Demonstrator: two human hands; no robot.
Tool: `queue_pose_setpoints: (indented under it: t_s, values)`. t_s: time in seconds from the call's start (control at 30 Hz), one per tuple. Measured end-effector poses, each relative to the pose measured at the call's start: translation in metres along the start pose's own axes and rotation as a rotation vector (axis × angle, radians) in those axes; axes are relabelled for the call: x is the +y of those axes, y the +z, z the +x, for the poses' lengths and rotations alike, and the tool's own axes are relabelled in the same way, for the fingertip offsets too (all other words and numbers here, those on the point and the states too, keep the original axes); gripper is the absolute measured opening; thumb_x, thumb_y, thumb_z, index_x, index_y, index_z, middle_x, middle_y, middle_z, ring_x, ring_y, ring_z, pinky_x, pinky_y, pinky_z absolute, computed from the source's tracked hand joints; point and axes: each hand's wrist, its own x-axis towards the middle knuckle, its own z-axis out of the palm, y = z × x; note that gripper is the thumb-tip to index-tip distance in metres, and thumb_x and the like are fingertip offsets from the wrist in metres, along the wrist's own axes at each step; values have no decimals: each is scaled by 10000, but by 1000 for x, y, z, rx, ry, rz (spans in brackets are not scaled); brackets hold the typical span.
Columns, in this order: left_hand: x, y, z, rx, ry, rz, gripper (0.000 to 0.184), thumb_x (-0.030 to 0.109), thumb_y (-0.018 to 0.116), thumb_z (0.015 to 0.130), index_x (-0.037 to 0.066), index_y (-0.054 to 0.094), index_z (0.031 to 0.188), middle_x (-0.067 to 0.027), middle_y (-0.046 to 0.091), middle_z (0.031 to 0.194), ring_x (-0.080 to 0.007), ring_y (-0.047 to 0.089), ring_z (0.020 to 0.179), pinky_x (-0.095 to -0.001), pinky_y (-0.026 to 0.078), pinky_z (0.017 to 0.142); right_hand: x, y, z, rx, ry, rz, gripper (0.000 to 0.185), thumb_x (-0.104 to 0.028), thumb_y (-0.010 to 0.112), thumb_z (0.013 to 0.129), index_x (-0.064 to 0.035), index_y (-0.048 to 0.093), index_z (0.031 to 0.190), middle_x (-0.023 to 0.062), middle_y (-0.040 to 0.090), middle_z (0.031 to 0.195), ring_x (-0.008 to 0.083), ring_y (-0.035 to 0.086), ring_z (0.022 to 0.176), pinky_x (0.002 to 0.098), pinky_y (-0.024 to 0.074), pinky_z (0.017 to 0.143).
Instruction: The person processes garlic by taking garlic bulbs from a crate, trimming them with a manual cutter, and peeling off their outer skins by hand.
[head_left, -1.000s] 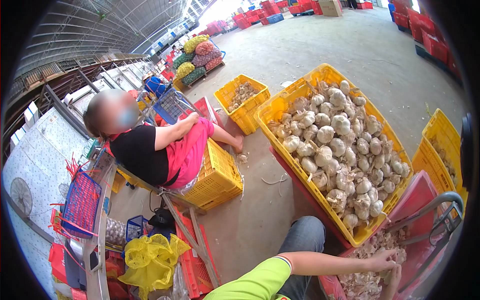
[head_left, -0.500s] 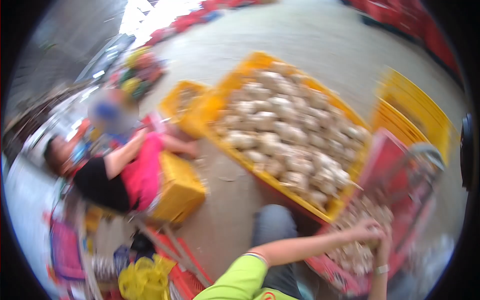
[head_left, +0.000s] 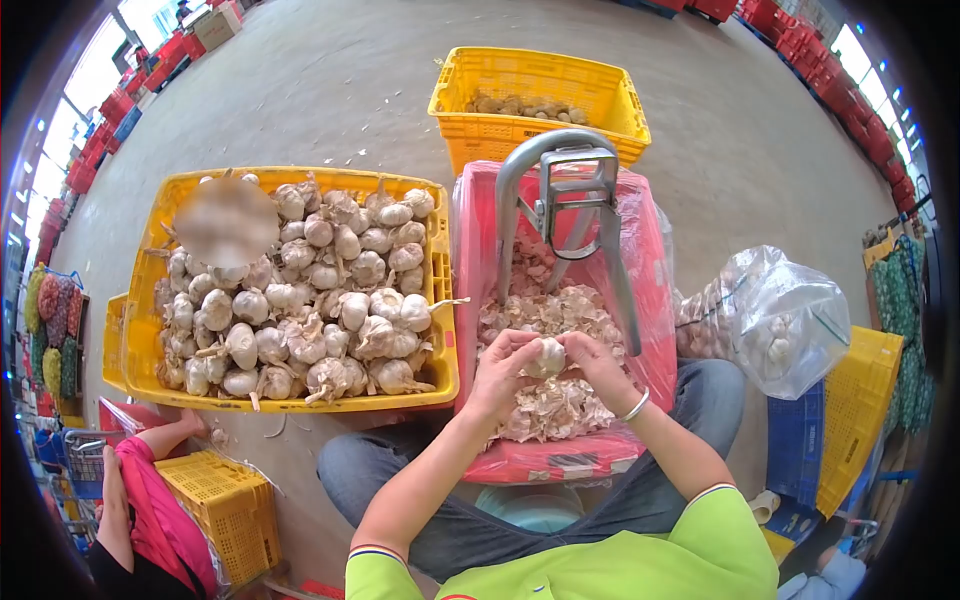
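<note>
A white garlic bulb [head_left: 548,357] is held between the fingertips of both my hands. My left hand [head_left: 503,368] grips its left side, and my right hand [head_left: 597,372], with a bangle on the wrist, pinches it from the right. Below them a pink plastic-wrapped crate [head_left: 655,300] holds a heap of loose garlic skins [head_left: 555,412]. A grey metal frame with a curved handle [head_left: 507,235] stands in that crate, just beyond my hands. To the left, a yellow crate [head_left: 447,330] is piled with unpeeled garlic bulbs [head_left: 270,342].
Behind the pink crate stands another yellow crate [head_left: 545,125] with brownish pieces inside. Clear plastic bags of garlic [head_left: 790,330] lie at right, near blue and yellow crates [head_left: 860,410]. A seated person in pink [head_left: 165,510] is at lower left beside a yellow crate [head_left: 225,510].
The view has swung from a tilted, blurred angle to nearly level, with the pink crate now central. My hands are still together above the skins, and the garlic bulb between them shows clearly.
</note>
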Motion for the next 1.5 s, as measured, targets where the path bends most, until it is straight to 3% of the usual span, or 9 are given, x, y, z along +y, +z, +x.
queue_pose_setpoints:
  t_s: [0.13,0.3,0.4,0.5,0.8,0.9,1.03,1.33,1.5]
  values:
    - [-4,-1,1,-24,8,-55,186,174,586,866,87,530,1021,-36,572,973,-136,568,882,-352,512,697,4,-1,-1,-66,-26,-86,280,-274,493,923,-41,497,1078,39,555,927,80,558,693,230,484,611]
    - [-8,3,-2,-79,27,6,192,202,599,862,98,556,1017,-7,585,929,-98,560,840,-278,482,690,1,-4,0,43,-18,74,190,-255,534,902,-74,523,844,-15,509,681,40,466,549,185,399,476]
    - [-9,4,-2,-81,17,-24,148,160,566,881,85,559,1008,-32,575,971,-136,567,884,-342,483,746,1,-8,1,10,-11,96,178,-241,521,909,-76,525,841,-16,502,665,41,455,531,186,388,465]
    - [-10,8,-4,-80,34,-15,168,202,584,874,99,557,1003,-4,586,925,-89,561,838,-267,480,679,5,-11,4,3,3,131,188,-251,505,916,-67,539,930,-5,523,700,40,473,541,187,409,481]
    - [-9,-4,1,-53,126,-64,134,172,518,911,94,532,1019,-33,569,970,-131,566,892,-334,516,719,7,-2,-2,-161,-351,-263,404,-59,626,816,-61,451,1181,76,489,1150,148,548,970,271,510,733]
    - [-3,-1,0,-93,100,-133,188,178,563,888,86,544,1051,-36,562,1027,-101,544,940,-291,493,751,10,-2,-1,-165,-337,-130,429,-87,624,827,-62,430,1208,66,513,1113,137,550,958,271,511,726]
    - [-3,9,-1,-216,315,278,303,172,582,872,26,521,1129,-70,555,1109,-117,542,966,-278,466,804,0,-7,-4,-139,-129,25,459,-118,639,826,-52,426,1227,53,536,1059,115,559,899,259,507,708]
    - [-5,-2,-1,-88,93,107,198,229,507,915,53,509,1005,-60,579,933,-147,599,834,-348,571,608,1,-1,-6,-180,-35,11,380,-307,561,882,-34,524,1143,16,570,863,57,540,637,189,453,543]
    - [-4,3,0,-136,-21,137,236,238,475,930,73,486,1099,-56,555,1019,-145,590,877,-335,556,697,1,-9,-3,-118,120,175,417,-410,485,905,-41,557,1086,-2,568,782,43,489,531,179,415,481]
